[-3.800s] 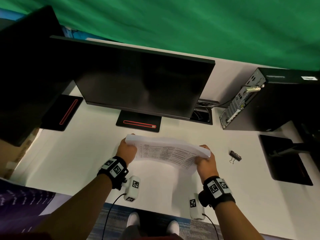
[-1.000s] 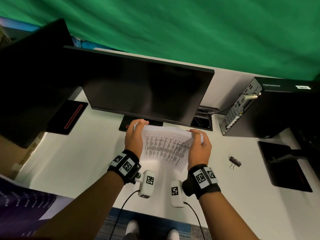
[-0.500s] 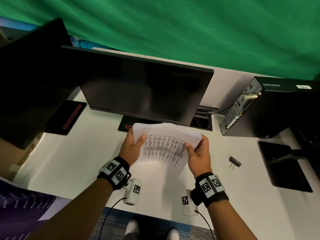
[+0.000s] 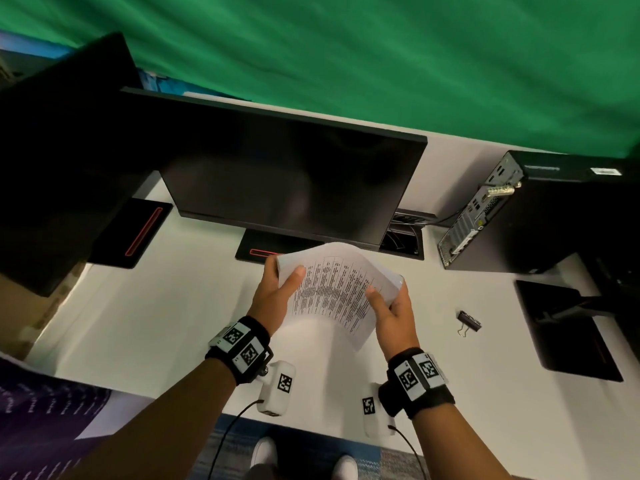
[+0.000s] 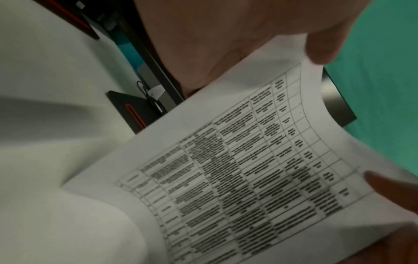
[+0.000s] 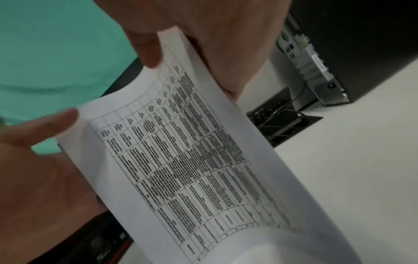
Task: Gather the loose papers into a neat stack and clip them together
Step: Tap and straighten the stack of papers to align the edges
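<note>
While both hands gripped the papers point(image 4: 332, 292), squaring was under way;
left hand point(image 4: 273, 299) and right hand point(image 4: 394, 313) pinched opposite edges at frame centre; tapping the lower edge level would help; binder clip point(image 4: 469, 322) lay lower right.

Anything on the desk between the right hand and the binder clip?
Nothing visible. The binder clip lies on bare white desk to the right of the right hand, with only open desktop between them. That hand and the left hand are both holding the papers.
</note>
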Available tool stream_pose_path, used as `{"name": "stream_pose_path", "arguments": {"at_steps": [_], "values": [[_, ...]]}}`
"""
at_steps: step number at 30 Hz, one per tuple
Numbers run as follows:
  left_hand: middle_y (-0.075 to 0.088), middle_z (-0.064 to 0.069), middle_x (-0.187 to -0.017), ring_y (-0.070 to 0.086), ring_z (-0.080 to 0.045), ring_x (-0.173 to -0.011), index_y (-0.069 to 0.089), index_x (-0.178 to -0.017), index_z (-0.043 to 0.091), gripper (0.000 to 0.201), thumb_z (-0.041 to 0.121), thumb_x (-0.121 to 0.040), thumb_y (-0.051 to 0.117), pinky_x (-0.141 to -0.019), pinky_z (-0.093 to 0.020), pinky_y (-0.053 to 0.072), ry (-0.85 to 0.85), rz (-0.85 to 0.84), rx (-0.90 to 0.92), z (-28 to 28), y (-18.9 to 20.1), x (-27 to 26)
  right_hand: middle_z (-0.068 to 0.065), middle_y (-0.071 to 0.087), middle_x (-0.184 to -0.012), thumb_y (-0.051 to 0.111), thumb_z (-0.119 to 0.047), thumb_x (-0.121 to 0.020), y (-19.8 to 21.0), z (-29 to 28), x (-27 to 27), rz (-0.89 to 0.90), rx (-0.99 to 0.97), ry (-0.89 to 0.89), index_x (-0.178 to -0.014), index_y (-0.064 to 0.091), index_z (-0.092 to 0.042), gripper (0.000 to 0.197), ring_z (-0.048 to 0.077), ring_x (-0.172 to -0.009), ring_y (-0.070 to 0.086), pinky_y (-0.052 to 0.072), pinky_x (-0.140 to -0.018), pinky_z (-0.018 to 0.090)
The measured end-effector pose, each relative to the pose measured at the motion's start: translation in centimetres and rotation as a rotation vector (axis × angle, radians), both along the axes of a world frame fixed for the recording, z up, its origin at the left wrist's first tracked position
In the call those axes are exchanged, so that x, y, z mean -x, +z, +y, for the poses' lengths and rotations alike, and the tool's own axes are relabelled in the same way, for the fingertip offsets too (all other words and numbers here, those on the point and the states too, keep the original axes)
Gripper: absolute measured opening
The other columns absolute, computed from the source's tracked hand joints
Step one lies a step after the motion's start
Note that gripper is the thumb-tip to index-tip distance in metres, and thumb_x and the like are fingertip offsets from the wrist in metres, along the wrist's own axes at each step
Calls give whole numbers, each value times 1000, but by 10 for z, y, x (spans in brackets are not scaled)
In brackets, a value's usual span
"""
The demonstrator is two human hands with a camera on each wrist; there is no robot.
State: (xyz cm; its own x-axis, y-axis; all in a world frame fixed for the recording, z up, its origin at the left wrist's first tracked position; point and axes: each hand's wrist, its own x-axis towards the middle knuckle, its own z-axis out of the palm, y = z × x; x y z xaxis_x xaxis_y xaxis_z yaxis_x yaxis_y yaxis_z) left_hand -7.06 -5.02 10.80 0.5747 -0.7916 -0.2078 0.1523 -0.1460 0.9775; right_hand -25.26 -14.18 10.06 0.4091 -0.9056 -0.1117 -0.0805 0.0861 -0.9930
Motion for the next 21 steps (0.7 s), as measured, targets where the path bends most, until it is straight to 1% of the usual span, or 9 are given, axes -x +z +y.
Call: {"name": "stream_pose_path", "arguments": {"at_steps": [2,3,5,7,8,10,12,15,21], "values": [[64,-2,-116,63,-24,-111,49,-106,33,30,53,-84,50,-88,-38,55,5,88,31,-2,4,2,2,68,-110,63,-54,-83,3,2,-3,-50,-17,-31,-117,54,-25,45,19,-102,67,56,-81,30],[64,3,-115,61,-20,-112,49,-103,37,27,57,-84,48,-91,-37,52,12,106,36,-4,7,3,2,67,-108,59,-61,-80,5,3,-5,-70,-14,-45,-117,55,-22,54,16,-99,67,57,-79,29],[58,17,-102,56,-5,-101,47,-91,43,16,58,-92,43,-82,-22,45,41,132,48,-7,14,6,-2,67,-99,50,-68,-81,11,3,-10,-86,-17,-79,-113,59,-20,58,12,-90,67,56,-73,26],[53,20,-89,52,3,-86,44,-82,42,20,54,-97,39,-73,-18,41,99,115,35,-9,19,6,-7,66,-82,45,-62,-92,15,2,-14,-78,-34,-119,-93,62,-19,46,8,-76,64,52,-67,25],[59,14,-89,57,-1,-88,49,-81,40,24,58,-95,40,-77,-22,46,132,107,26,-11,19,4,-8,64,-73,44,-55,-98,18,1,-16,-73,-49,-140,-82,60,-19,42,7,-69,62,50,-64,26],[68,-3,-96,66,-21,-97,59,-90,31,40,68,-86,44,-89,-41,52,175,101,19,-13,17,0,-6,62,-65,43,-46,-101,22,1,-17,-65,-91,-191,-70,54,-19,43,10,-62,60,48,-61,27],[66,-5,-85,65,-25,-86,59,-90,27,38,62,-86,45,-81,-46,51,210,80,33,-15,14,-5,-1,62,-68,45,-43,-101,26,0,-19,-49,-110,-241,-64,50,-23,42,16,-66,60,48,-61,31],[56,3,-67,55,-18,-66,57,-79,28,29,52,-90,44,-69,-39,42,218,59,28,-18,16,-7,3,62,-72,45,-41,-100,27,-1,-21,-52,-129,-264,-61,50,-26,42,22,-70,59,46,-63,32],[55,0,-69,53,-18,-66,57,-83,24,32,49,-94,40,-63,-36,40,193,20,4,-20,19,-10,3,61,-74,46,-44,-97,30,-2,-22,-42,-115,-267,-66,54,-26,37,23,-72,57,45,-64,32]]}}
